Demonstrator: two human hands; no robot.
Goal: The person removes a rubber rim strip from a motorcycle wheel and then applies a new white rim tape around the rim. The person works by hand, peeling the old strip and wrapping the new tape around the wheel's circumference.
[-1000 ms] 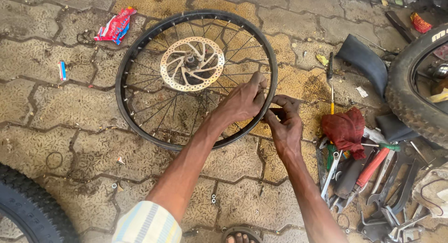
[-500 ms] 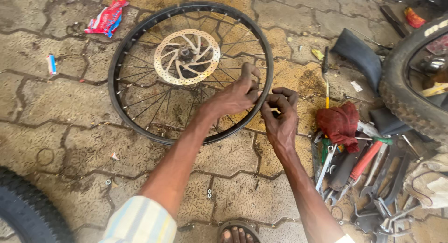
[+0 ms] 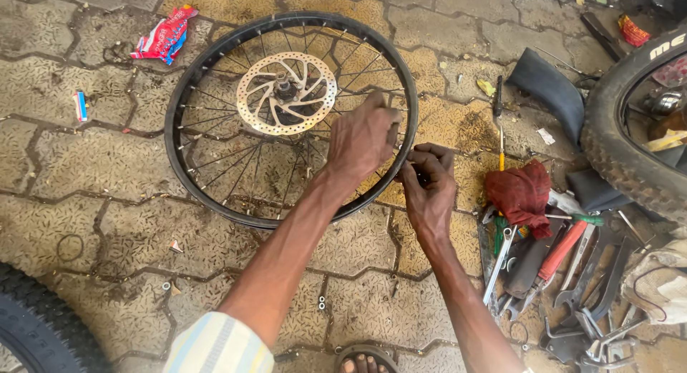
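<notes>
The left hand (image 3: pixel 365 140) lies over the right side of a bare bicycle wheel rim (image 3: pixel 179 158), fingers curled down on the rim and spokes; its grip is together on the rim edge. The right hand (image 3: pixel 429 187) sits just beside it, touching the rim from outside, fingertips pinched together on something small and dark at the rim; what it is cannot be told.

The rim lies flat on the paved floor (image 3: pixel 93 165), black, with thin spokes running to a hub that carries a silvery brake disc (image 3: pixel 286 94) with cut-out arms.

To the right of the hands, near them, a dark red rag (image 3: pixel 522 190) lies on a heap of hand tools (image 3: pixel 565 273): spanners, pliers with red handles, a screwdriver with a yellow shaft (image 3: pixel 500 140) above. Beyond it a black inner tube piece (image 3: pixel 547 90) and a knobby tyre (image 3: pixel 622 158) reach the right edge. Another tyre (image 3: pixel 36 330) shows at the lower left.

A crumpled red wrapper with blue print (image 3: pixel 164 33) lies just outside the rim's upper left. A small flat blue-and-white packet (image 3: pixel 81 106) lies farther left, well apart. Another red wrapper (image 3: pixel 633 29) sits at the upper right.
</notes>
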